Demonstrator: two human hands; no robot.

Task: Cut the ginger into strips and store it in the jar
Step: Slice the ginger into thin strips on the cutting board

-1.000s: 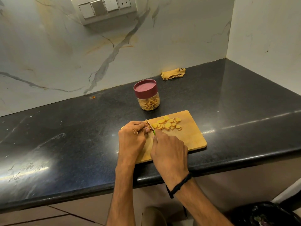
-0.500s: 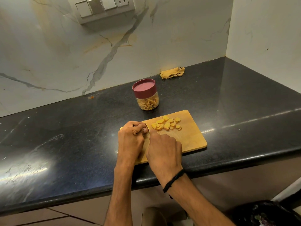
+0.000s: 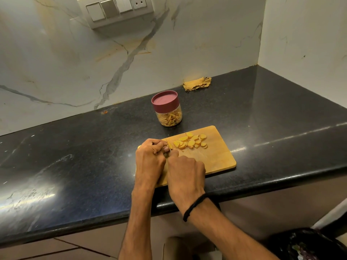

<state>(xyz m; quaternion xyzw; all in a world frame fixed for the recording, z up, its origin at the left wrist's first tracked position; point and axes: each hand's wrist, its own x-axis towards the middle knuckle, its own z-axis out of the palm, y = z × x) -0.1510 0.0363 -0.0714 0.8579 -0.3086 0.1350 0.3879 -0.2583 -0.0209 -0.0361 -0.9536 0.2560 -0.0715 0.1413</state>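
A wooden cutting board (image 3: pixel 217 156) lies near the counter's front edge. On its far half sits a pile of yellow ginger slices (image 3: pixel 190 142). My left hand (image 3: pixel 150 158) curls over a piece of ginger at the board's left end; the piece is almost hidden under the fingers. My right hand (image 3: pixel 185 171) grips a small knife (image 3: pixel 169 146), whose blade stands against the left fingertips. Behind the board stands a clear jar (image 3: pixel 169 111) with a maroon lid on; ginger strips fill its lower part.
The black stone counter (image 3: pixel 75 156) runs left and right and ends at a white wall on the right. A crumpled yellow cloth (image 3: pixel 197 83) lies by the marble backsplash. A dark bin (image 3: pixel 309 244) stands on the floor at the lower right.
The knife blade, raised and tilted one second ago, has come down at the left fingertips. The right hand shifted slightly left and forward. The left hand stayed in place.
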